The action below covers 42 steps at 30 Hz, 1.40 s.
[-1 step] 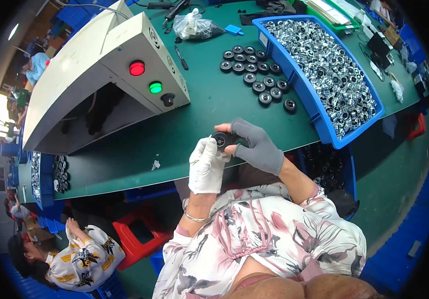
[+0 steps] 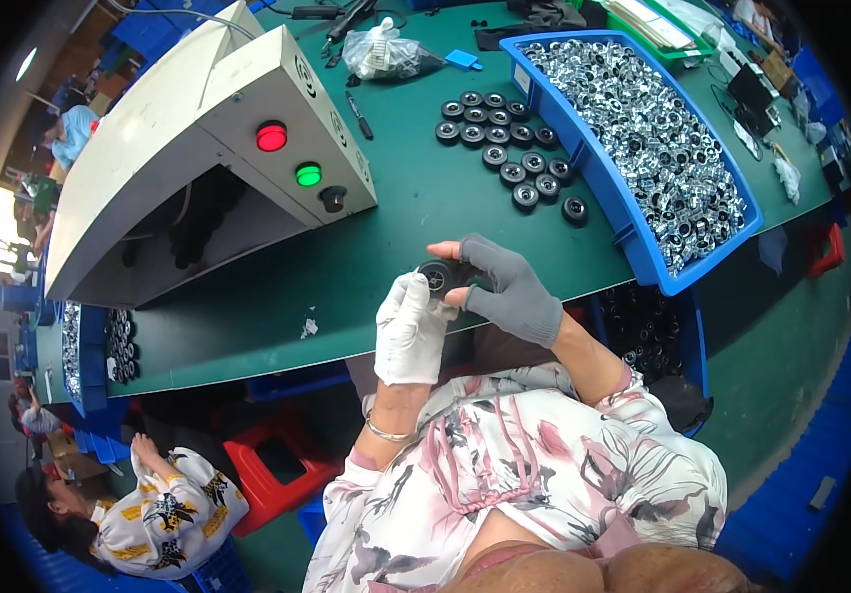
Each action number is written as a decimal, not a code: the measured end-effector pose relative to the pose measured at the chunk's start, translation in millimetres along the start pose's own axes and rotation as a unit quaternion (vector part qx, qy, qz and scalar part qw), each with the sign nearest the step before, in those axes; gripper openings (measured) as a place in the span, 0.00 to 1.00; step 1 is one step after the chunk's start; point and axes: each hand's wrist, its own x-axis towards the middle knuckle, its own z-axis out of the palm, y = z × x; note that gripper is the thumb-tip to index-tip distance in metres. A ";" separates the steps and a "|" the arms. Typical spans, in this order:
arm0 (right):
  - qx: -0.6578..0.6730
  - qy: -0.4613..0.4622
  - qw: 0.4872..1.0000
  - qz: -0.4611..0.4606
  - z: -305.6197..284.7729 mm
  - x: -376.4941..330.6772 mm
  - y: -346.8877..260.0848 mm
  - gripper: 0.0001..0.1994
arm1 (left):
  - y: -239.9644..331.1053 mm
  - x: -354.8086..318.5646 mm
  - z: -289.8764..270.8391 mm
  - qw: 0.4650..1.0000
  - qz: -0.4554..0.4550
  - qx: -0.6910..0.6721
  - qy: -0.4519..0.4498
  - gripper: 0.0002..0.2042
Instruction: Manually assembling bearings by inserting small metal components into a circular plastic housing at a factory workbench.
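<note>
Close to the table's near edge, both my hands hold one small black wheel [image 2: 436,280], its spoked face turned up toward me. My left hand [image 2: 408,326], in a white glove, has its fingers closed on the wheel's left and lower side. My right hand [image 2: 506,291], in a grey fingerless glove, grips the right side between thumb and fingers. The wheel's underside is hidden. Beyond my hands, several similar black wheels [image 2: 512,173] with silvery centres lie grouped on the green table [image 2: 396,212]. To their right a blue tray [image 2: 649,259] holds many shiny clear-and-silver parts [image 2: 643,138].
A cream machine [image 2: 159,128] with red and green lights and a dark opening stands at left. A pen [image 2: 359,116], a plastic bag [image 2: 386,54] and a blue tag [image 2: 464,59] lie farther back. Below sit a red stool [image 2: 267,474] and a bin of black parts [image 2: 643,331]. Another person [image 2: 163,504] sits lower left.
</note>
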 end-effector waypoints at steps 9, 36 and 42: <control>-0.043 -0.057 0.997 0.005 -29.8 9.3 -19.4 0.20 | 18.2 3.1 7.2 0.913 0.140 0.381 -0.030 0.13; 0.008 0.118 0.993 0.012 7.5 -12.7 0.9 0.15 | -17.0 8.9 5.1 0.943 0.186 0.275 0.006 0.10; -0.026 0.123 0.992 -0.021 8.3 -9.9 -0.6 0.14 | -21.3 11.7 -9.2 0.958 0.174 0.227 -0.005 0.10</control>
